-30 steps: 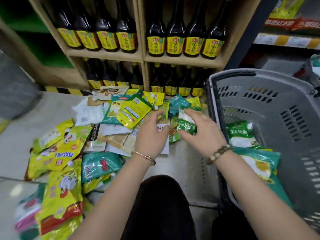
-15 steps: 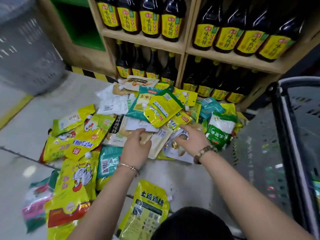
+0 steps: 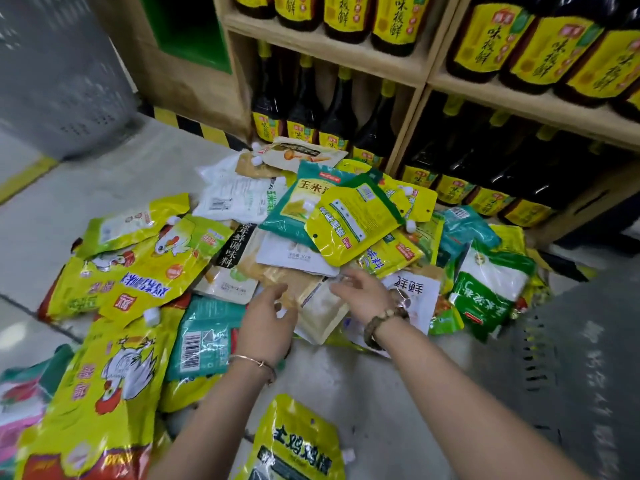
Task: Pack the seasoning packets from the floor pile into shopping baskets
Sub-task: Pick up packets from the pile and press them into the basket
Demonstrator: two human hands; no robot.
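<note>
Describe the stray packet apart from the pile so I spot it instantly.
Start at the wooden shelf of dark bottles; the packet pile spreads on the floor before it. Nearer the camera, at the view's bottom edge, one yellow pouch lies alone. Bold black characters set it apart from the chicken-printed packets to its left.

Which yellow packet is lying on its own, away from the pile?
The yellow packet with black characters at the bottom edge; it lies alone on the floor, the others overlap.
</note>
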